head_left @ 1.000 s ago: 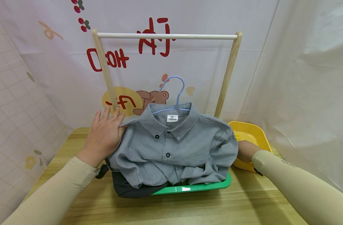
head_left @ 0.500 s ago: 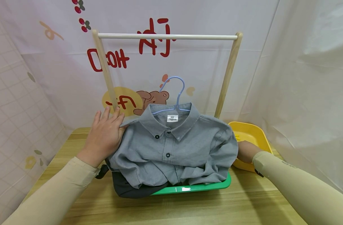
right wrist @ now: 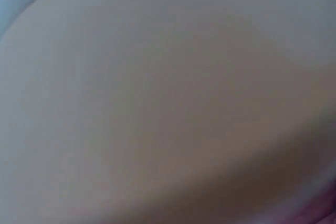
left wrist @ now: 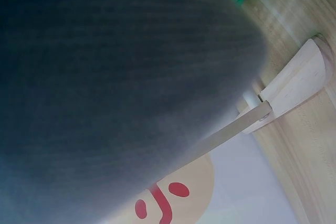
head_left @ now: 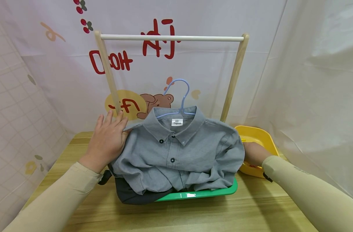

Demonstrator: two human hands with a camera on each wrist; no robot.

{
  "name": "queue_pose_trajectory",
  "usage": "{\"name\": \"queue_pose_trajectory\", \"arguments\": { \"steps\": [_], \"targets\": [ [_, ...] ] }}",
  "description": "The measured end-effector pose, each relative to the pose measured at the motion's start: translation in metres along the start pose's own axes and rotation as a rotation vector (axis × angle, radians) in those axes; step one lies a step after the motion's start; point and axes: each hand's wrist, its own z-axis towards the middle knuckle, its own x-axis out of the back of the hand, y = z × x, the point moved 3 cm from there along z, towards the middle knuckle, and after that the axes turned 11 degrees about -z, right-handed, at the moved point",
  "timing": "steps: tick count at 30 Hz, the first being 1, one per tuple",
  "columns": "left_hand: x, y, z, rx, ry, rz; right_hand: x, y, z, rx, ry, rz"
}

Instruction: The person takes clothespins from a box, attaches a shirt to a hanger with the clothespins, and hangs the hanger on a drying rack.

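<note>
In the head view a grey button-up shirt (head_left: 153, 151) on a pale blue hanger (head_left: 183, 100) lies over a green basket (head_left: 205, 194), with black cloth (head_left: 133, 195) under its left side. My left hand (head_left: 106, 138) touches the shirt's left shoulder, fingers straight and spread, thumb partly hidden by the cloth. My right hand (head_left: 255, 154) reaches over the yellow tray (head_left: 269, 141), beside the shirt's right sleeve. The sleeve covers its fingertips, so I cannot tell what they hold. Blurred dark cloth (left wrist: 115, 77) fills much of the left wrist view; the right wrist view is a blur.
Behind the basket stands a rack with a white rail (head_left: 170, 38) and wooden posts (head_left: 235, 77). Its wooden foot (left wrist: 296, 80) shows in the left wrist view. A printed curtain (head_left: 208, 64) hangs behind the wooden table (head_left: 193, 217).
My right hand has shifted slightly at the yellow tray, and a bit of red now shows beneath it. My left hand, the shirt and the basket stay in place.
</note>
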Motion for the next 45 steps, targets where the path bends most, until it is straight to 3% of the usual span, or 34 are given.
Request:
{"name": "queue_pose_trajectory", "arguments": {
  "steps": [8,20,34,45],
  "targets": [
    [0.000,0.000,0.000,0.001,0.000,0.001,0.014,0.005,0.005,-0.071,0.031,0.028],
    [0.001,0.002,0.000,0.012,-0.017,-0.002,0.079,-0.006,-0.003,-0.156,0.139,0.074],
    [0.001,0.002,-0.001,0.000,-0.008,0.005,0.126,-0.046,-0.008,-0.101,0.377,0.022],
    [0.001,0.003,-0.001,0.009,-0.017,-0.001,0.153,-0.091,-0.011,0.057,0.651,0.028]
  ]
}}
